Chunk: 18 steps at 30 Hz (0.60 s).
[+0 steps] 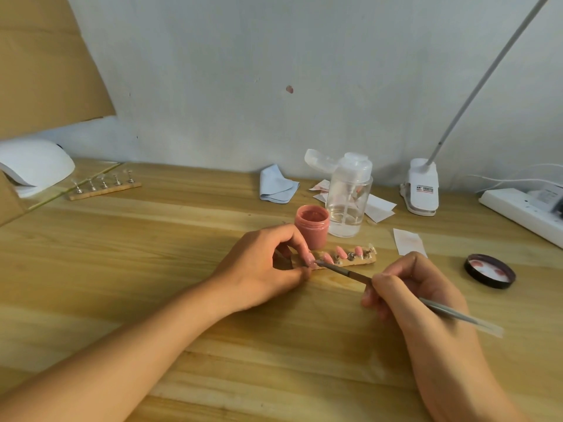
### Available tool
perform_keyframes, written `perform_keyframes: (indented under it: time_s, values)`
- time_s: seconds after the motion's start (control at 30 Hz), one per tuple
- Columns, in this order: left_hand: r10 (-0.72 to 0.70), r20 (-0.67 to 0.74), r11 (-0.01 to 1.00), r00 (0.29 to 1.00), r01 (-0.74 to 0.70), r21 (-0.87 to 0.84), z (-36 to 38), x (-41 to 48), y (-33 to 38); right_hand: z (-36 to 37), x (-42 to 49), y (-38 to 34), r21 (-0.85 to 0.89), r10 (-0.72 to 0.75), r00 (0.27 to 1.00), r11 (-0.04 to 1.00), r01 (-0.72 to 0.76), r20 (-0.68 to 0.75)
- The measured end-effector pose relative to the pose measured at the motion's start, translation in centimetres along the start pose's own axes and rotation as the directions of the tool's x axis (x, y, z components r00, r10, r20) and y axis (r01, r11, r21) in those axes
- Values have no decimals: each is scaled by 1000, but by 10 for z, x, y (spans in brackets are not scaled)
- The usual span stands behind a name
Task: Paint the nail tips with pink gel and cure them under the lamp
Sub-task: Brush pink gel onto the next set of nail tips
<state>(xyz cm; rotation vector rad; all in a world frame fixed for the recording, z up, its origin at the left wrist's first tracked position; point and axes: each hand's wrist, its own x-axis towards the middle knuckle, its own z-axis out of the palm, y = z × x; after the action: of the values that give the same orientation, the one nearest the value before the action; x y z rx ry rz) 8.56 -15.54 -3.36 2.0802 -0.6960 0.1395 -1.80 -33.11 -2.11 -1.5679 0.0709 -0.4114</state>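
Observation:
A wooden strip (355,261) with several nail tips (341,251) on metal stands lies at the table's centre; most tips are pink. My left hand (265,269) pinches the strip's left end between thumb and fingers. My right hand (417,293) grips a thin grey brush (347,271) like a pen, and the brush tip touches the leftmost nail tip beside my left fingers. An open jar of pink gel (312,226) stands just behind the strip. The white curing lamp (33,166) sits at the far left edge.
A second wooden strip (103,185) with clear tips on stands lies by the lamp. A clear pump bottle (348,199), blue cloth (277,185), paper wipes (408,242), the jar's black lid (490,271), a clip desk lamp (422,187) and a power strip (524,208) stand behind and right.

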Motion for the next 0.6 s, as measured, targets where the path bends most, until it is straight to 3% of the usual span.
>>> perform_keyframes:
  time_s: [0.23,0.37,0.47,0.6]
  values:
    - [3,6,1000,1000,-3,8,0,0,0,-1,-1,3,20,-20,1000,1000,20,0]
    - [-7,5,1000,1000,6,14,1,-1,1,3,-4,-7,56,-135,991,989,135,-8]
    - [-6,-17,999,1000,6,32,1,-1,2,9,5,-23,-43,-248,969,968,249,21]
    - [-38,-33,998,999,40,55,2,-1,-1,17,48,-37,-297,-149,988,943,151,30]
